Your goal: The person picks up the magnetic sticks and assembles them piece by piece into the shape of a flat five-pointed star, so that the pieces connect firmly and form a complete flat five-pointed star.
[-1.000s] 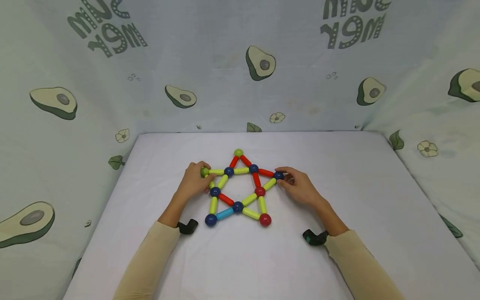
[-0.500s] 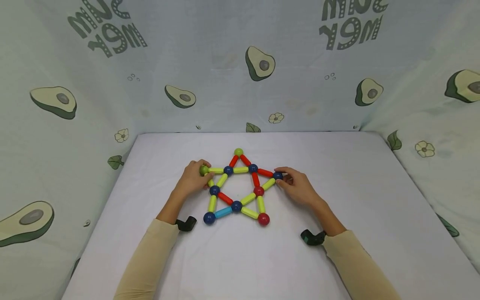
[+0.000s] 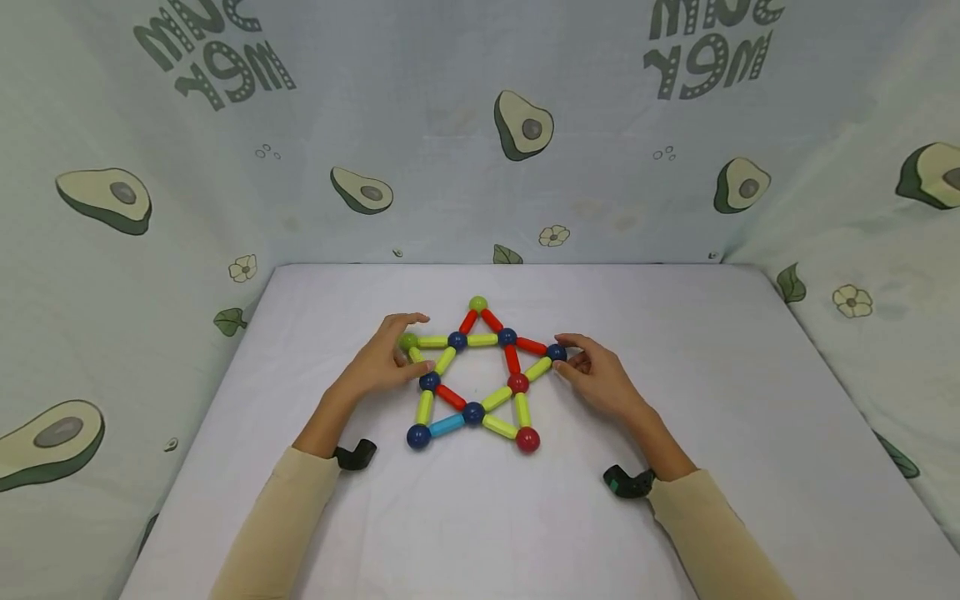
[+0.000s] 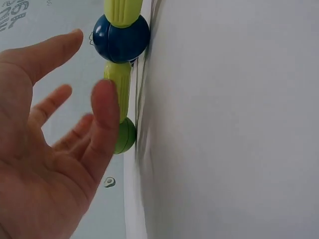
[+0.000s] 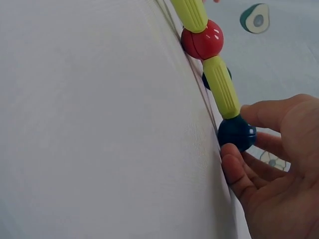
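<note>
A flat five-pointed star of toy building sticks and balls lies on the table, its rods (image 3: 482,340) lime, red and light blue. My left hand (image 3: 382,362) is spread at the star's left point, where a green ball (image 3: 408,342) lies between thumb and fingers with a gap around it. In the left wrist view, the thumb stands apart from a dark blue ball (image 4: 122,39). At the right point, my right hand (image 3: 600,375) holds a dark blue ball (image 5: 237,133) between thumb and curled fingers. A red ball (image 5: 203,40) sits further along that side.
A white cloth covers the table (image 3: 480,517). Behind it hangs a backdrop (image 3: 435,142) printed with avocados, and similar cloth hangs at both sides. Black wrist devices (image 3: 357,455) sit at both cuffs.
My left hand has let go of the green ball, its fingers spreading and drawing back to the left. The right hand keeps its hold, and the star has shifted very slightly.
</note>
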Demonstrator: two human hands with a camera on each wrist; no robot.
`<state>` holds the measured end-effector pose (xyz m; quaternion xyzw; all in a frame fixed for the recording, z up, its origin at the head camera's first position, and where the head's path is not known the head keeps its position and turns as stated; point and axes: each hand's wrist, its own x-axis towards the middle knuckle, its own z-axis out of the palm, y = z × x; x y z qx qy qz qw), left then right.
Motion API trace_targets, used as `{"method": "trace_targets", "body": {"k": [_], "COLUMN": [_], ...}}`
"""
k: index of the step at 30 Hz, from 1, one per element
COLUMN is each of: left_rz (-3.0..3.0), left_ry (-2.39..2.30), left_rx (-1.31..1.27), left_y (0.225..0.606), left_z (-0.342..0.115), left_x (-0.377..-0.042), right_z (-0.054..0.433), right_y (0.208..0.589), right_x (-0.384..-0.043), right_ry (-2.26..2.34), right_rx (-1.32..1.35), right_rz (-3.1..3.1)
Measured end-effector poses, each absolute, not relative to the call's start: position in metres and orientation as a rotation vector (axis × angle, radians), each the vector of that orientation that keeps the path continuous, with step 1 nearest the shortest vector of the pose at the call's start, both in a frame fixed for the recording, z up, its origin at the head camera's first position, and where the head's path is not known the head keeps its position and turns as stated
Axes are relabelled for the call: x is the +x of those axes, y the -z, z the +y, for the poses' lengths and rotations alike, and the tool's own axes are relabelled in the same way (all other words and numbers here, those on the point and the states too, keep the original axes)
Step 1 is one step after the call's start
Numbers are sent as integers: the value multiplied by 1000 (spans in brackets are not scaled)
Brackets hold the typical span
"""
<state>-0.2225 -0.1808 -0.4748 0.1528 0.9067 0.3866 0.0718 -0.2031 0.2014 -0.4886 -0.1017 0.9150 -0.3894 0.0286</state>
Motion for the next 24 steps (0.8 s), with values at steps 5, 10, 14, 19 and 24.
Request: {"method": "trace_targets", "body": {"k": [5, 10, 14, 19, 24], "left_rz": [2728, 2914, 2988, 3013, 3016], "left_ry": [-1169, -929, -831, -846, -891], "left_rx": [596, 456, 324, 266, 253], "left_y": [477, 476, 475, 477, 478], "left_z": [-172, -148, -135, -128, -123], "left_x": [-212, -208, -207, -209, -213], "right_z": [200, 194, 192, 193, 195], "right_y": [486, 486, 486, 487, 488], "right_x": [-204, -207, -206, -206, -206], "right_ry": [1177, 1146, 1146, 1138, 1134], "right_rx": [-318, -323, -303, -293, -317], "right_rz": [2830, 2839, 2842, 2856, 2866]}}
